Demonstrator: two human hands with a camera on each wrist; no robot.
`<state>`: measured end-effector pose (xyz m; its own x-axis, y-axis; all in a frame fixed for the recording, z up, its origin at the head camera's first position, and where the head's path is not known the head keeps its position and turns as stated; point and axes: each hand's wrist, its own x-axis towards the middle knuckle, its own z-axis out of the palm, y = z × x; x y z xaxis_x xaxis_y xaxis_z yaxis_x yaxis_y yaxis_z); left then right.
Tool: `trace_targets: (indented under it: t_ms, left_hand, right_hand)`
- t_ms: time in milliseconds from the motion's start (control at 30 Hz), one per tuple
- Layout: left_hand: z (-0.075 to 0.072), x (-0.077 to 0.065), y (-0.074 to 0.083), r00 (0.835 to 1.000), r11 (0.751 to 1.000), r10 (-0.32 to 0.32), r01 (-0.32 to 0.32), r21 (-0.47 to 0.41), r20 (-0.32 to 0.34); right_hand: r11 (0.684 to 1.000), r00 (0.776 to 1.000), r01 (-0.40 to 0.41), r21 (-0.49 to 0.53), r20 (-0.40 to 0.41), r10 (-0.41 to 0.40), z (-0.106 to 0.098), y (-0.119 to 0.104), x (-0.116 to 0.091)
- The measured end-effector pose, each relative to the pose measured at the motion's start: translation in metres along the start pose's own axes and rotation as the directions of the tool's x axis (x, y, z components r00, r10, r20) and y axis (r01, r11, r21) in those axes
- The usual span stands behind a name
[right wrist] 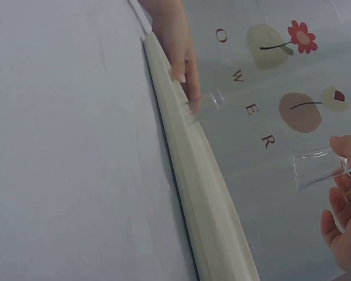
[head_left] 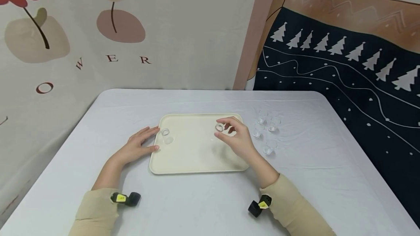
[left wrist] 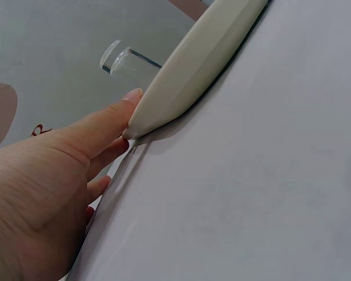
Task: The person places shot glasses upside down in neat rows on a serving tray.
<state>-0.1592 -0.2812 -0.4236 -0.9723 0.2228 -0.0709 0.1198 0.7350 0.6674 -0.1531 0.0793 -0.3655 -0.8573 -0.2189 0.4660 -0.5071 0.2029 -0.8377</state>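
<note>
My right hand [head_left: 237, 137] pinches a small clear shot glass [right wrist: 316, 168] by its narrow base between thumb and fingers. That glass hangs mouth down above the right part of a cream tray [head_left: 193, 156]. At the tray's left end, another clear shot glass [head_left: 166, 136] stands with its thick base up, seen also beyond the rim in the left wrist view. My left hand [head_left: 136, 146] is spread, with fingertips and thumb touching the tray's left edge near that glass.
Several more clear shot glasses [head_left: 271, 123] stand grouped on the white-covered table [head_left: 197, 203], right of the tray. Behind the table hang a pale printed cloth [head_left: 190, 46] and a dark cloth with white trees [head_left: 328, 79].
</note>
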Motion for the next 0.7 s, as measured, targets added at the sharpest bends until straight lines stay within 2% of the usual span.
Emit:
trace_targets:
  t_ms: [133,333,700]
  left_hand:
    - [0.0,0.001,-0.001,1.0,1.0,0.01,-0.01,0.003,-0.001]
    - [0.001,0.001,-0.001,1.0,1.0,0.004,-0.004,-0.002,-0.002]
    - [0.0,0.001,-0.002,1.0,1.0,0.0,0.0,-0.003,0.003]
  right_hand:
    - [1.0,1.0,0.003,0.028,-0.009,-0.002,0.017,0.024,0.006]
    - [0.999,1.0,0.003,0.042,0.003,-0.003,0.037,0.028,0.013]
    - [0.996,0.993,-0.091,0.018,0.08,0.089,0.074,0.031,0.024]
